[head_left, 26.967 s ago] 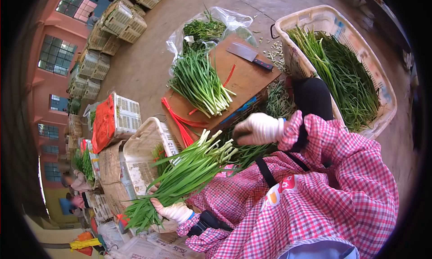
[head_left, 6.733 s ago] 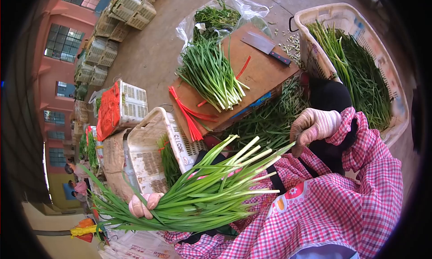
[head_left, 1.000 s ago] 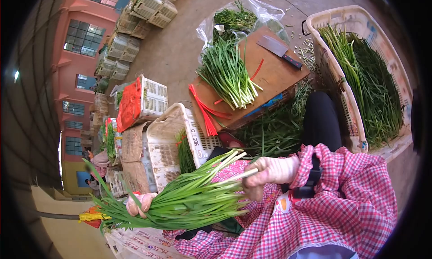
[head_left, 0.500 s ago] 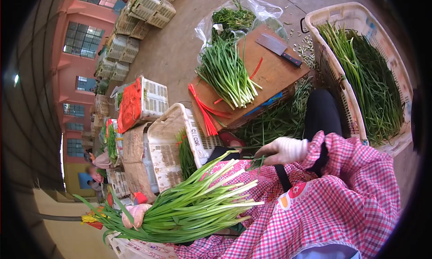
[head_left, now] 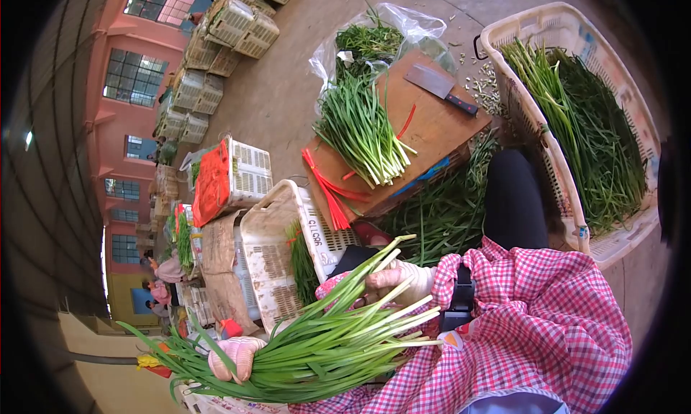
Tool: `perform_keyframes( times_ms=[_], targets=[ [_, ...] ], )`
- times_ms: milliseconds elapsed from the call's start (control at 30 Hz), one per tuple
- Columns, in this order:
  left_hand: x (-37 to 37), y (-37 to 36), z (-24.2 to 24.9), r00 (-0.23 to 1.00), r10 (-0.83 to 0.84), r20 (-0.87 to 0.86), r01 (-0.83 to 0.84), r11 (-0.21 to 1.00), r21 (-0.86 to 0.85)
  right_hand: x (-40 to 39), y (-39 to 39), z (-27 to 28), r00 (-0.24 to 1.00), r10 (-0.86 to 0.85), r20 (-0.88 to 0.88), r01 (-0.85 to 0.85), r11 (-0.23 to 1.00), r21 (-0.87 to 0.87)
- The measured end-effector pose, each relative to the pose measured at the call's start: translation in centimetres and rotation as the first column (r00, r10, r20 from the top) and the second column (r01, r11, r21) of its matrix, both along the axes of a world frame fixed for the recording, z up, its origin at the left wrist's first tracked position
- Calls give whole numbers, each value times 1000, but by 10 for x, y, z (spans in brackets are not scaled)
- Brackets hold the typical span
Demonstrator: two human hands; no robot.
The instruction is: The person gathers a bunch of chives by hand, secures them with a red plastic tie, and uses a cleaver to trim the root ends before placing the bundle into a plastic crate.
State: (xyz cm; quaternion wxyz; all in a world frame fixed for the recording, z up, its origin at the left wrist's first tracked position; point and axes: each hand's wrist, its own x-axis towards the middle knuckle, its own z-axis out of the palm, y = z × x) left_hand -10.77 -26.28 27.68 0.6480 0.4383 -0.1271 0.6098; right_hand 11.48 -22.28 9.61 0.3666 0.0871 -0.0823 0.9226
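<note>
A large bunch of garlic chives (head_left: pixel 309 349) lies across the lap, white stems to the right and green leaves to the left. My left hand (head_left: pixel 236 358), in a pale pink glove, is wrapped round the leafy part. My right hand (head_left: pixel 399 279), with white wrapping over palm and wrist, is closed at the upper stems; some stems hide its fingers. Ahead, a second bunch of garlic chives (head_left: pixel 363 129) rests on a brown board (head_left: pixel 432 137). A cleaver (head_left: pixel 439 86) lies on that board, with red strips (head_left: pixel 331 194) at its near left corner.
A white crate (head_left: pixel 576 223) of greens stands on the right. Another white crate (head_left: pixel 270 230) with tied chives is left of the board. Loose leaves (head_left: pixel 446 219) lie below the board, and a plastic bag (head_left: pixel 417 25) of greens sits behind it. Stacked crates and people are farther left.
My right hand has moved down and left from above the lap to the bunch's stems; the loose leaf bits at its fingers no longer show. My left hand keeps its hold.
</note>
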Motion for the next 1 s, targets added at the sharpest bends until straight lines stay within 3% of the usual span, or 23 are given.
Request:
perform_keyframes(
  times_ms=[67, 100, 133, 200, 267, 300, 333, 367, 400, 467, 500, 533, 600, 633, 667, 733, 800, 833, 867, 900, 933, 967, 1000],
  targets=[
    [13, 0, -1, 991, 126, 49, -121, 989, -89, 2, -5, -13, 991, 125, -45, -129, 988, -87],
    [9, 1, -3, 991, 121, 53, -116, 989, -91, 6, -9, -8, 978, 124, -167, -146, 981, -128],
    [0, 2, -5, 993, 115, -3, -115, 991, -73, -21, -11, -59, 927, 162, -339, -199, 977, -77],
    [3, 2, -4, 992, 111, -60, -114, 992, -53, 1, -16, -38, 968, 145, -205, -199, 941, -275],
    [16, -2, -1, 985, 168, -45, -173, 974, -149, 14, -14, -27, 977, 136, -167, -176, 950, -259],
    [13, -2, 1, 984, 170, -45, -175, 973, -148, 40, -10, -3, 996, 70, -48, -71, 997, -5],
    [6, 0, 4, 989, 75, -125, -98, 978, -186, 56, -7, 9, 998, -25, 49, 11, 966, 258],
    [-2, 0, 6, 980, -20, -199, -27, 973, -229, 60, -6, -2, 987, 108, 120, -140, 944, 298],
    [-15, -1, 1, 980, -10, -197, -36, 972, -231, 65, -3, -7, 980, 13, 197, -106, 879, 464],
    [-23, -1, -7, 983, -43, 177, 85, 967, -239, 72, 4, -19, 925, 18, 380, -256, 767, 589],
    [-12, 0, -5, 982, 185, 35, -170, 952, -256, 80, 1, -13, 940, -29, 339, -187, 789, 585],
    [-8, 6, -8, 981, 186, 60, -169, 960, -222, 84, 6, -19, 923, -77, 377, -212, 717, 664],
    [-50, 6, -17, 998, -39, -51, 22, 957, -290, 91, 19, -42, 896, -126, 425, -274, 596, 755],
    [-71, 10, -23, 998, -32, -51, 16, 958, -287, 107, 25, -28, 816, -156, 556, -386, 570, 726],
    [-92, 14, -30, 995, -47, -93, 23, 968, -251, 115, 24, -28, 837, -99, 538, -358, 646, 674],
    [-100, 15, -33, 990, -59, -131, 30, 977, -213, 142, 33, -33, 730, -41, 683, -489, 667, 562],
    [-82, 21, -27, 994, -11, -109, -7, 987, -163, 169, 38, -46, 674, -39, 738, -484, 732, 480],
    [-70, 27, -23, 995, 10, -98, -23, 990, -137, 182, 36, -44, 632, -135, 763, -464, 723, 513],
    [-56, 33, -19, 996, 31, -88, -41, 993, -111, 191, 43, -45, 453, -215, 865, -624, 617, 479],
    [-42, 38, -16, 996, 54, -77, -60, 995, -85, 197, 46, -29, 196, -472, 860, -792, 441, 423],
    [-29, 41, -14, 995, 77, -67, -81, 995, -59, 200, 47, -15, -23, -715, 699, -918, 292, 269],
    [-13, 43, -18, 985, 163, 62, -160, 986, -48, 207, 46, -27, -115, -885, 451, -949, 232, 213],
    [-8, 45, -21, 984, 167, 61, -165, 986, -38, 213, 46, -39, -170, -974, 151, -971, 191, 142]
  ],
)
